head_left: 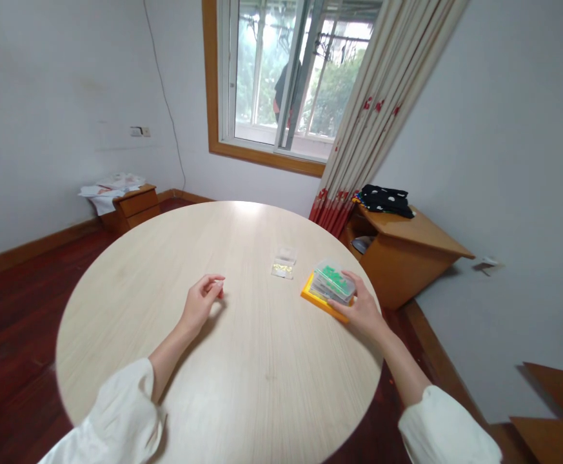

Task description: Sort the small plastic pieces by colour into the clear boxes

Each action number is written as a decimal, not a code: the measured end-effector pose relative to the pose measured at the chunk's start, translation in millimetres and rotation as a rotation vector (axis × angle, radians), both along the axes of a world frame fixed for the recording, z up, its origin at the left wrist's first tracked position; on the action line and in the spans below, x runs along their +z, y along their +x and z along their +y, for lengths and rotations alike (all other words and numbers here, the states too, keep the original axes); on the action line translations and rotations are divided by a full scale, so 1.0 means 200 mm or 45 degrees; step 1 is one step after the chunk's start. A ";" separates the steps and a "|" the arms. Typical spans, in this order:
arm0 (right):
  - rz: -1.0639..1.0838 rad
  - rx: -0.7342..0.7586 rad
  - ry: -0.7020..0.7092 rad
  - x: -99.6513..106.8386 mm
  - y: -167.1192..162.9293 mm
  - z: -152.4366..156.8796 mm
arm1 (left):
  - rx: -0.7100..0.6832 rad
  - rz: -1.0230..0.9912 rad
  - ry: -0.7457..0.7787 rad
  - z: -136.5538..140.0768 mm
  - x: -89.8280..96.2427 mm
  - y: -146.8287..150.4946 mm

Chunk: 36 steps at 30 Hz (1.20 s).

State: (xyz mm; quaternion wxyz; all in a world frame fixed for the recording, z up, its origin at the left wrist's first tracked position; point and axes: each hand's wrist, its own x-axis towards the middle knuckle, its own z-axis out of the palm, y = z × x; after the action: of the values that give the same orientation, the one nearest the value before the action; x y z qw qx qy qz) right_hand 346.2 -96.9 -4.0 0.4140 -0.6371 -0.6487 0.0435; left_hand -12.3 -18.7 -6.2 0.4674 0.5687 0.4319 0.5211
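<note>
My right hand [361, 310] grips the side of a stack of clear plastic boxes [327, 290], thumb at the near edge and fingers over the far right corner. Small green pieces [334, 278] show through the top box. Beneath the stack is a yellow tray [316, 301]. Left of it, a small clear case [282, 265] lies with its lid raised and tiny yellowish pieces inside. My left hand [204, 298] hovers or rests low over the table's left half, thumb pressed to curled fingers; whatever may be between them is hidden.
The round light wood table [262, 374] fills the middle. Beyond its right side stands a wooden cabinet [397, 258] with dark folded cloth [386, 200] on top. A small cabinet [138, 203] with papers is at the back left. A person [284, 90] is partly visible outside the window.
</note>
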 end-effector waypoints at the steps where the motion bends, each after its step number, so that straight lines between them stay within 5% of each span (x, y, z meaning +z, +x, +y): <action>1: 0.044 -0.017 0.009 -0.03 -0.01 0.00 | 0.003 0.012 0.002 0.00 0.00 0.00; 7: 0.300 -0.001 0.073 -0.11 -0.01 -0.01 | 0.006 0.077 0.025 -0.01 0.00 -0.01; 13: 0.336 -0.070 0.234 -0.05 -0.06 -0.01 | -0.037 0.140 0.043 -0.02 0.01 0.01; 36: 0.584 0.139 -0.027 -0.01 0.04 -0.03 | 0.004 0.168 0.055 -0.02 0.00 0.00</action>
State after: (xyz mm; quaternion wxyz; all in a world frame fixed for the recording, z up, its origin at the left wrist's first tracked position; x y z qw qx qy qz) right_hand 353.7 -102.1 -5.2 0.5408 -0.5789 -0.5706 0.2162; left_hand -11.4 -23.6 -6.3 0.4247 0.6110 0.4513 0.4926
